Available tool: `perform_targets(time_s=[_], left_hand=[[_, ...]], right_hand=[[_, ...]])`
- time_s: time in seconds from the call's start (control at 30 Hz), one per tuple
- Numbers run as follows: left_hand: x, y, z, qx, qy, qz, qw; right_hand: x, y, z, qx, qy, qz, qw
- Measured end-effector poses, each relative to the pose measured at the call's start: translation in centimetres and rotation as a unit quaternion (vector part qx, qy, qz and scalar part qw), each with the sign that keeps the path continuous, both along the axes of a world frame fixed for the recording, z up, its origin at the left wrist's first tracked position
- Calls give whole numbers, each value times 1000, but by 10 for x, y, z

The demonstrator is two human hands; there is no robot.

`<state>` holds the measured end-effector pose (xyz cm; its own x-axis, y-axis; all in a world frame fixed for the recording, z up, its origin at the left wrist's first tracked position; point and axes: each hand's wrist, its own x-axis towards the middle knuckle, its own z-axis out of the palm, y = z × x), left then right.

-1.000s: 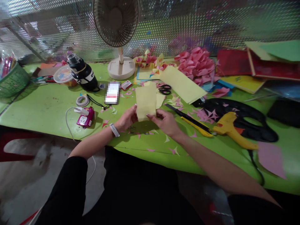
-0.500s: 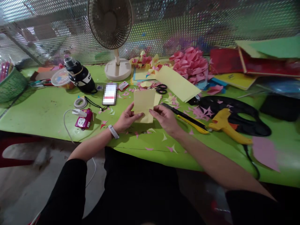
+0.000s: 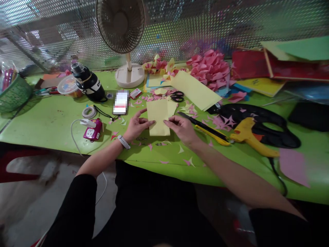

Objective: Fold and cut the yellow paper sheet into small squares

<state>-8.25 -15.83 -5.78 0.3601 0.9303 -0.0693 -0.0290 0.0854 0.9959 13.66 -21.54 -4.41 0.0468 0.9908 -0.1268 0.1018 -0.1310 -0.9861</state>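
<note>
A pale yellow folded sheet of paper [image 3: 158,116] lies on the green table [image 3: 46,120] in front of me. My left hand [image 3: 136,126] presses its left edge with the fingers spread out. My right hand [image 3: 181,127] rests on its right edge, fingertips flat on the paper. A white band sits on my left wrist. Pink paper scraps lie scattered around both hands.
A yellow utility knife [image 3: 208,129], a yellow glue gun [image 3: 250,135] and black scissors [image 3: 177,96] lie to the right and behind. A fan [image 3: 120,31], a black bottle [image 3: 88,83], a tape roll [image 3: 89,112], a pink power strip [image 3: 92,131], a green basket [image 3: 12,92] and a pile of pink folded paper [image 3: 213,68] stand around.
The yellow sheet was held upright above the table; now it lies flat and both hands press on it with opened fingers.
</note>
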Motion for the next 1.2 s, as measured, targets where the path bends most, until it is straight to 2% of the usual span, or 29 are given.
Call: perform_targets(time_s=[0.33, 0.53, 0.7, 1.2], left_hand=[[0, -1, 1, 20, 22, -4, 1000], [-1, -2, -2, 42, -4, -28, 999], [0, -2, -4, 27, 6, -25, 999], [2, -3, 5, -17, 4, -2, 1000]], right_hand=[[1, 0, -1, -4, 14, -2, 1000], [1, 2, -3, 17, 24, -11, 999], [1, 1, -3, 31, 22, -14, 999], [1, 3, -6, 36, 20, -17, 999]])
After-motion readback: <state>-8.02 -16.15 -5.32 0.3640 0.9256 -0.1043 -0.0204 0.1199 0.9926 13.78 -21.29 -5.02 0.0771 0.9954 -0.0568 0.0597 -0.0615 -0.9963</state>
